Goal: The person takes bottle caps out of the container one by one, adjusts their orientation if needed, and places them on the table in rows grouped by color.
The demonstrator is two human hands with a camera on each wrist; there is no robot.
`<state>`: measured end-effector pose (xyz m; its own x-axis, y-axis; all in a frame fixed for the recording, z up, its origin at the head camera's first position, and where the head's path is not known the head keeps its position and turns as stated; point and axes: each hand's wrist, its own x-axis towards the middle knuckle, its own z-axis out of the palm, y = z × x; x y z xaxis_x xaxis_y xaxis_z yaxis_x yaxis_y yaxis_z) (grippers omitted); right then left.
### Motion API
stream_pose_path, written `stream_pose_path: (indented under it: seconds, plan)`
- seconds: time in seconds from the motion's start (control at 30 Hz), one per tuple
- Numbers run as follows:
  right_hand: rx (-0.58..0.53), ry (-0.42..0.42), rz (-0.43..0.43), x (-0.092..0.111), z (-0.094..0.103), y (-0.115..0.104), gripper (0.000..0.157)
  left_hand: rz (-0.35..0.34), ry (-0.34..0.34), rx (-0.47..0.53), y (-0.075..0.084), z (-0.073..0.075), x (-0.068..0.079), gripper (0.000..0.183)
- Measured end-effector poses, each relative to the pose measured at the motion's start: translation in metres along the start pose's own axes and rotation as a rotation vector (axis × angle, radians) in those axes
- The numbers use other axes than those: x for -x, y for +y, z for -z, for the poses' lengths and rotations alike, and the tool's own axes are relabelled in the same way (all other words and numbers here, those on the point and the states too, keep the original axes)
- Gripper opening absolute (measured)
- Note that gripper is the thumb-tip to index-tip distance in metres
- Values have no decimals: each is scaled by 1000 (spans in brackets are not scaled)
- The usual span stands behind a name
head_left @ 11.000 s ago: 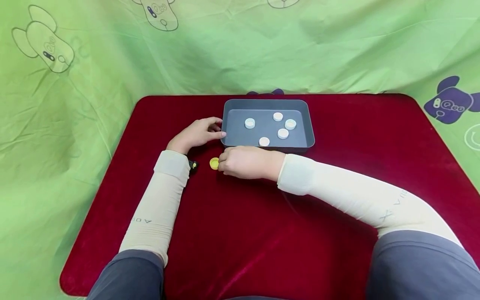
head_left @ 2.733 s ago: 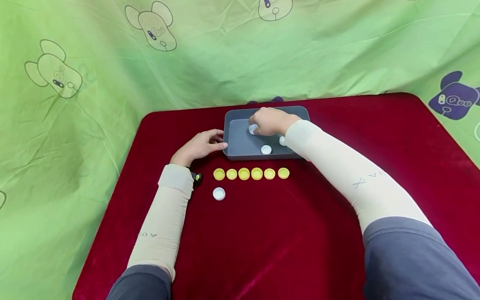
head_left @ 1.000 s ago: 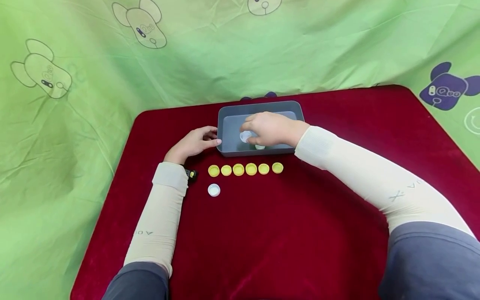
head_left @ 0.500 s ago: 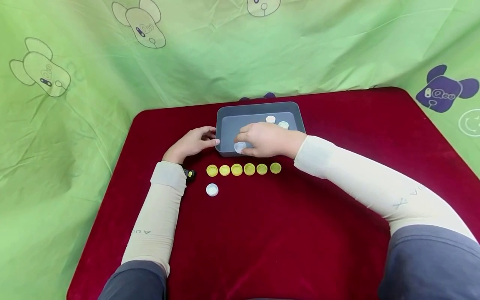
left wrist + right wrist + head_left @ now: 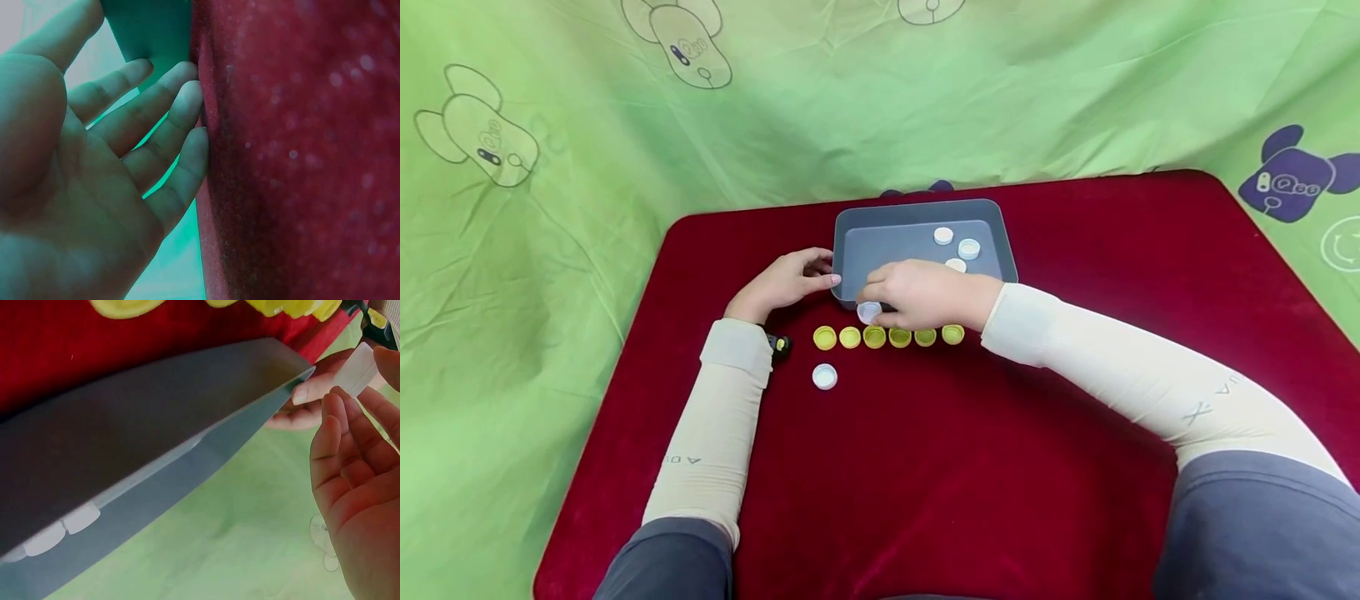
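My right hand pinches a white bottle cap between thumb and fingers, over the front wall of a grey tray. In the right wrist view the pinched cap appears edge-on. My left hand lies at the tray's left end, thumb at the rim and fingers loosely extended; the left wrist view shows its palm holding nothing. A row of several yellow bottle caps lies in front of the tray, partly behind my right hand. Below the leftmost one, another white cap sits on the table.
Inside the tray's right half are more white caps, one partly hidden by my right hand. A red cloth covers the table. Green printed fabric hangs behind and to the left.
Over eleven seconds, a yellow row and one white cap have appeared on the table. In the last second, my right hand has brought another white cap from inside the tray to its front wall.
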<state>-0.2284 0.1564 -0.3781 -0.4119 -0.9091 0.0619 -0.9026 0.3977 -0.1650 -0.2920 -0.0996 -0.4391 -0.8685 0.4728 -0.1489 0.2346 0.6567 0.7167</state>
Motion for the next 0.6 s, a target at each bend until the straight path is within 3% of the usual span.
stream_pose_path:
  seconds: [0.6]
  plan:
    - [-43,-68,47,-6,-13,-20,29,-30,5,20,-2,-1,0,52]
